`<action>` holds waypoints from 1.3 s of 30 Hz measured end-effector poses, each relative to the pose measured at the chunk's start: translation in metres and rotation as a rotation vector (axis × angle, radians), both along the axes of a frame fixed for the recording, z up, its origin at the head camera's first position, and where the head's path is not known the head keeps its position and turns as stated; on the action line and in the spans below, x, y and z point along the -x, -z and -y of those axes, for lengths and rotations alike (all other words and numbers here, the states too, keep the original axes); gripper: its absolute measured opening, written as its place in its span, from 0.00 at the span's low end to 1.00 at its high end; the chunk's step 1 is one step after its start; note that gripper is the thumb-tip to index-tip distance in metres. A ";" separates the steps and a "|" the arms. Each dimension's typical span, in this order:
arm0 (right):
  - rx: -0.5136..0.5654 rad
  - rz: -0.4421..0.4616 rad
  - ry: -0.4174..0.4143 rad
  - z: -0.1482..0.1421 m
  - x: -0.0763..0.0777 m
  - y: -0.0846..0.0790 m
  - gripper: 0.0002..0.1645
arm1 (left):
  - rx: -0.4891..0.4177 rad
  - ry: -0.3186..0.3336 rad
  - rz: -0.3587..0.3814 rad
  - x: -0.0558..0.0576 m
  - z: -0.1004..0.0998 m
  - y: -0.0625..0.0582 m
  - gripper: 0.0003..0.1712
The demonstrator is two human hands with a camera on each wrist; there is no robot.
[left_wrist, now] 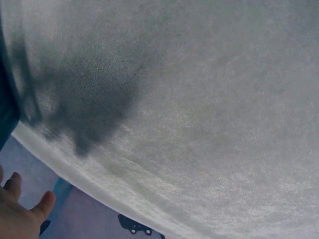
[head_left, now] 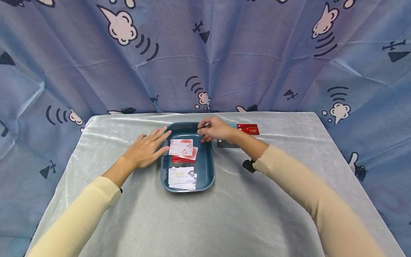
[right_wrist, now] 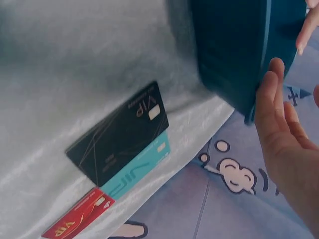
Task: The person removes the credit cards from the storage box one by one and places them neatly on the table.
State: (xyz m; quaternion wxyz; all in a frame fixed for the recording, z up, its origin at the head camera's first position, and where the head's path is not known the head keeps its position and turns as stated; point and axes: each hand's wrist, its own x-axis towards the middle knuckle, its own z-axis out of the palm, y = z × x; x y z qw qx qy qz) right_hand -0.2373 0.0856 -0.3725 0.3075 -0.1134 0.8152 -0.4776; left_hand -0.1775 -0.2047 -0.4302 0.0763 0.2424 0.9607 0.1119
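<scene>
A blue rectangular tray point(head_left: 203, 160) stands on the table with several cards in it. White VIP cards point(head_left: 181, 175) lie at its near end, a white-and-red card point(head_left: 181, 147) overlaps others further back, and a red card point(head_left: 183, 159) shows between. My left hand point(head_left: 142, 150) rests at the tray's left rim, fingers spread. Over the far right rim reaches my right hand point(head_left: 216, 129), its fingers fairly straight in the right wrist view, with no card visible in it. Right of the tray lie a black VIP card point(right_wrist: 119, 134), a teal card point(right_wrist: 134, 172) and a red VIP card point(head_left: 248, 129).
A pale velvety cloth point(head_left: 154, 221) covers the table. Behind its far edge hangs a blue-purple patterned curtain point(head_left: 257, 78). A small black object point(head_left: 248, 166) shows beside the right sleeve cuff.
</scene>
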 end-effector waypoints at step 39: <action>-0.214 0.225 -0.024 0.055 0.003 0.011 0.28 | 0.003 0.004 -0.011 0.000 0.001 0.000 0.38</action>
